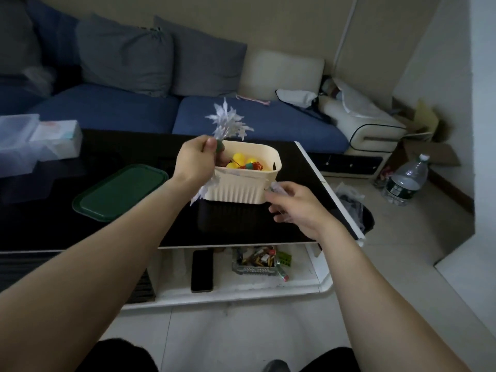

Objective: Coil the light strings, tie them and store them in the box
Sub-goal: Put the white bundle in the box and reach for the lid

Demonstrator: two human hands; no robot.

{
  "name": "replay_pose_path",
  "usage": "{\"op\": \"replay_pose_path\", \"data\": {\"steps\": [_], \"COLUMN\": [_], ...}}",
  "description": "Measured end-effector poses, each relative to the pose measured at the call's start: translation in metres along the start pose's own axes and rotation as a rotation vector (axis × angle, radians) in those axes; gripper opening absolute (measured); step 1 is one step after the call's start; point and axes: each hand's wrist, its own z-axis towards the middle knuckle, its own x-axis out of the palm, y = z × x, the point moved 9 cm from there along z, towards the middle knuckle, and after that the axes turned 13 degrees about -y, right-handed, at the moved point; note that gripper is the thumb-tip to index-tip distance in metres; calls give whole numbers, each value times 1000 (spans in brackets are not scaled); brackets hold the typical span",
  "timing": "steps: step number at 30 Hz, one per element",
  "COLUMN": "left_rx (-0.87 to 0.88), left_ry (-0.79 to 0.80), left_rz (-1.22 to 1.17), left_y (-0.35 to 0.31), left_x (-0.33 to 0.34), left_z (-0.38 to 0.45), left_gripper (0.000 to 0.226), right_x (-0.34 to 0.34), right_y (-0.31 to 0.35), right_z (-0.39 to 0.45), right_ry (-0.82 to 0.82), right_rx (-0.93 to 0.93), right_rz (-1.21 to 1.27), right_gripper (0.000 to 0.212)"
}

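Snowflake light string point(228, 122) stood bunched in the left hand point(196, 162), fingers curled round it, over the cream box point(241, 189). Right hand point(298, 208) pinched its pale trailing end beside the box's near corner.

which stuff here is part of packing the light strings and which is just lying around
Part of the job:
- snowflake light string, gripped by the left hand
- cream box
- yellow ball lights already in the box
- green lid
- right hand, holding something pale at the box's corner

Lying about:
- water bottle
- phone on the lower shelf
- clear tub
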Motion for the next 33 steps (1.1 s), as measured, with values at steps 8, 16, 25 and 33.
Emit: {"op": "replay_pose_path", "data": {"steps": [8, 16, 25, 33], "left_rx": [384, 560, 356, 272], "left_ry": [88, 327, 491, 324], "left_rz": [470, 1043, 959, 1149], "left_y": [-25, 35, 76, 84], "left_x": [63, 125, 127, 77], "left_z": [86, 85, 94, 113], "left_gripper": [20, 21, 26, 5], "right_x": [25, 38, 59, 58], "right_y": [57, 72, 57, 79], "right_z": [93, 128, 150, 156], "right_ry": [-76, -288, -243, -345], "right_rx": [-79, -558, -564, -650], "right_rz": [-26, -470, -667, -1022], "right_gripper": [51, 42, 31, 28]}}
